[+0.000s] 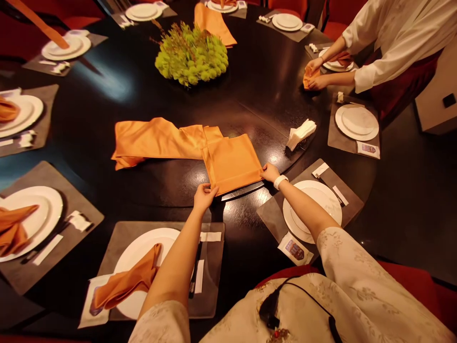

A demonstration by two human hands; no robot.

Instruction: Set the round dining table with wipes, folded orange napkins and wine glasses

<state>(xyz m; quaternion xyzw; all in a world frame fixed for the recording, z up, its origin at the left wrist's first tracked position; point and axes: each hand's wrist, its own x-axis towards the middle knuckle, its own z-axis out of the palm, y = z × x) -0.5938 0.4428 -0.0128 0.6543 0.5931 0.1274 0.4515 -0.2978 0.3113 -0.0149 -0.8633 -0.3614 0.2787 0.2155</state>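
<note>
Both hands are pinching the folded orange napkin (pixel 232 162) — left hand (pixel 204 194) clamped on its near corner, right hand (pixel 270 172) on its right corner (lying flat) — well short of the green centrepiece (pixel 192 53).

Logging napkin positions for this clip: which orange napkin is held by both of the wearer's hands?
The flat folded orange napkin on the turntable edge: left hand and right hand pinch its near corners; others lie untouched.

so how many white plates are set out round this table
10 plates ringing the table: near centre, near right, right, one by the co-worker's hands, four along the far edge, two on the left. Others may lie out of frame.
</note>
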